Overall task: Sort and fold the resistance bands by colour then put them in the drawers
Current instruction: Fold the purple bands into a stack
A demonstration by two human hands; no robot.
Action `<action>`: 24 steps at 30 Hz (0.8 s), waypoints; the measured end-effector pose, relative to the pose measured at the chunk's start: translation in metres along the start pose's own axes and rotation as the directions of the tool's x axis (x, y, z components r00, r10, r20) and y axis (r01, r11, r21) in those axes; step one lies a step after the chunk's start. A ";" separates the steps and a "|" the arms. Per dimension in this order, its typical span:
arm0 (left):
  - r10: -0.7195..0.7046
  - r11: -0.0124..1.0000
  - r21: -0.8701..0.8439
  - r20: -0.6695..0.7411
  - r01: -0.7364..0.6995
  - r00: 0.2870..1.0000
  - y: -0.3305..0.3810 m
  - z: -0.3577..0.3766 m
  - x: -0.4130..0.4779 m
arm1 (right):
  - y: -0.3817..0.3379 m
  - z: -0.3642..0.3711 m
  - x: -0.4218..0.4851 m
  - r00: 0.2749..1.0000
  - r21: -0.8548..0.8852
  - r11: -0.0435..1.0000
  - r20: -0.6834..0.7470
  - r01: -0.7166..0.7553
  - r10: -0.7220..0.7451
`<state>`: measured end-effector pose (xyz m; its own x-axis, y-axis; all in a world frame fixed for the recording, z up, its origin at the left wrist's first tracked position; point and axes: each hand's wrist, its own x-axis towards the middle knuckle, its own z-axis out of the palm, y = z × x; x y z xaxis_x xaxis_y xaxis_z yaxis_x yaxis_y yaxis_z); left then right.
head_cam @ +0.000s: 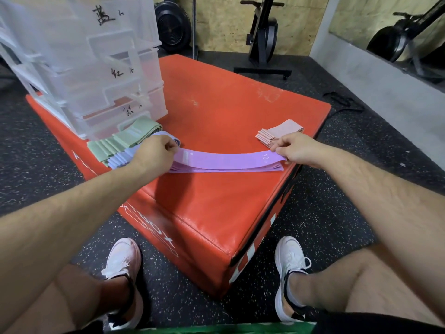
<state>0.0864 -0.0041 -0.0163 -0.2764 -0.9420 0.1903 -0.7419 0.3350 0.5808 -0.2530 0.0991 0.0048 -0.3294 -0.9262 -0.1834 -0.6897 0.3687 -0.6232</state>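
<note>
A purple resistance band [224, 159] stretches flat between my hands, just above a stack of purple bands [226, 169] on the red plyo box [216, 112]. My left hand [156, 153] pinches its left end. Its right end, marked 10, is pinched by my right hand [292, 147]. Folded green bands [125, 139] and pale blue bands [120, 159] lie by my left hand. A folded pink stack [280, 132] sits behind my right hand. The clear plastic drawer unit [96, 63], with handwritten labels, stands at the box's back left.
The box stands on a black speckled rubber floor [337, 213]. My feet in white shoes rest at its near corner. An exercise machine stand [262, 44] and a fan wheel [172, 25] are behind, a mirror wall [385, 75] at right.
</note>
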 end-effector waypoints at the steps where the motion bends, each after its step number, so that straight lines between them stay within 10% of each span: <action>1: 0.002 1.000 0.014 0.013 -0.002 1.000 0.000 0.001 0.001 | 0.000 0.000 -0.001 1.000 0.006 1.000 -0.002 -0.008 0.008; 24: 0.391 0.858 0.299 0.145 -0.417 0.909 0.012 0.023 -0.011 | -0.018 0.012 -0.013 0.967 -0.024 0.967 -0.001 -0.255 0.255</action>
<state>0.0669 0.0108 -0.0298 -0.6299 -0.7222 0.2859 -0.7041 0.6863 0.1825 -0.2279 0.1038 0.0094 -0.4950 -0.8013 -0.3359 -0.5982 0.5947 -0.5370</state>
